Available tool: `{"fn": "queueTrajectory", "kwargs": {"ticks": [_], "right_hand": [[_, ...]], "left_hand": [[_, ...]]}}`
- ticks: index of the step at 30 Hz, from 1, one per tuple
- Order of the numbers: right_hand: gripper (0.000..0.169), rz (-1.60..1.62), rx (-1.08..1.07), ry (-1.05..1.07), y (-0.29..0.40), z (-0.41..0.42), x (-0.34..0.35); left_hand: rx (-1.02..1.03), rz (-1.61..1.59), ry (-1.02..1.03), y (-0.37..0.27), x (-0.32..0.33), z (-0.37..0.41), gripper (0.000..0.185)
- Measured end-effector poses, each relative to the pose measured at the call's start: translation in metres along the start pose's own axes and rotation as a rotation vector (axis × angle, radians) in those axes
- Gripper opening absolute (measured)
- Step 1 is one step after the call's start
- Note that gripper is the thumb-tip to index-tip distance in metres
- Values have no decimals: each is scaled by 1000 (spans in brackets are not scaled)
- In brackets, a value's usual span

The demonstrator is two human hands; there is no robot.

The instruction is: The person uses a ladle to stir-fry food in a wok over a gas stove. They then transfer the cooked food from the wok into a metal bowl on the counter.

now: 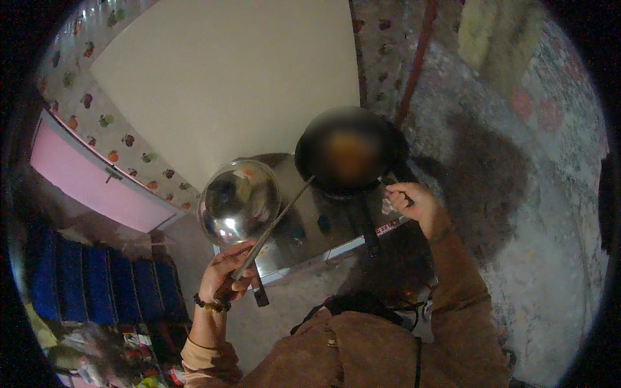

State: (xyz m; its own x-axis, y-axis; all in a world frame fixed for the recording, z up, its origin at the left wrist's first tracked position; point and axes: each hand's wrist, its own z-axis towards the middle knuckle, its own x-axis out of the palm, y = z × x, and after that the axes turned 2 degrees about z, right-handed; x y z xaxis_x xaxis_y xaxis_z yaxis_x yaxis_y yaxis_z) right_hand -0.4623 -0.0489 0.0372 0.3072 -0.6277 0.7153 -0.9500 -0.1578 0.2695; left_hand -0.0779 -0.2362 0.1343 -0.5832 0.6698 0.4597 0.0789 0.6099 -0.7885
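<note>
My left hand (228,274) grips a long, thin utensil (276,218), whose far end meets the rim of a black pan (303,160). What that end looks like is hidden. The brownish contents (351,150) of the pan are blurred. The pan's dark handle (369,233) points towards me. My right hand (412,201) is at the pan's near right side with its fingers curled; whether it pinches anything cannot be made out. Beside my left hand, a shiny round metal vessel (237,203) reflects the light. A black handle (260,288) sticks out below it.
Both vessels are over a gas stove (335,250) with a pale front edge. A plain cream panel (233,82) rises behind it, beside fruit-patterned wall covering (128,140). A stained wall (485,194) stands close on the right. To the left are a pink door (97,174) and blue panels (106,281).
</note>
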Motion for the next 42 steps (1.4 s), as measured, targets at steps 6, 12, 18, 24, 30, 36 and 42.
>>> {"fn": "queueTrajectory", "kwargs": {"ticks": [6, 12, 18, 24, 30, 36, 42], "right_hand": [[14, -68, -64, -7, -1, 2, 1], [15, -42, -29, -2, 2, 7, 5], [14, -33, -13, 8, 1, 10, 6], [13, -39, -8, 24, 4, 10, 12], [18, -51, -63, 16, 3, 8, 16], [17, -19, -56, -13, 3, 9, 15], [13, -42, -61, 71, 1, 1, 5]], "left_hand": [[16, 119, -9, 6, 11, 10, 40], [28, 278, -64, 6, 17, 8, 40], [61, 432, -64, 17, 11, 11, 41], [134, 812, -29, 23, 5, 7, 43], [226, 1244, -88, 28, 11, 2, 46], [214, 1282, -84, 31, 13, -7, 44], [244, 946, -156, 38, 9, -11, 43]]}}
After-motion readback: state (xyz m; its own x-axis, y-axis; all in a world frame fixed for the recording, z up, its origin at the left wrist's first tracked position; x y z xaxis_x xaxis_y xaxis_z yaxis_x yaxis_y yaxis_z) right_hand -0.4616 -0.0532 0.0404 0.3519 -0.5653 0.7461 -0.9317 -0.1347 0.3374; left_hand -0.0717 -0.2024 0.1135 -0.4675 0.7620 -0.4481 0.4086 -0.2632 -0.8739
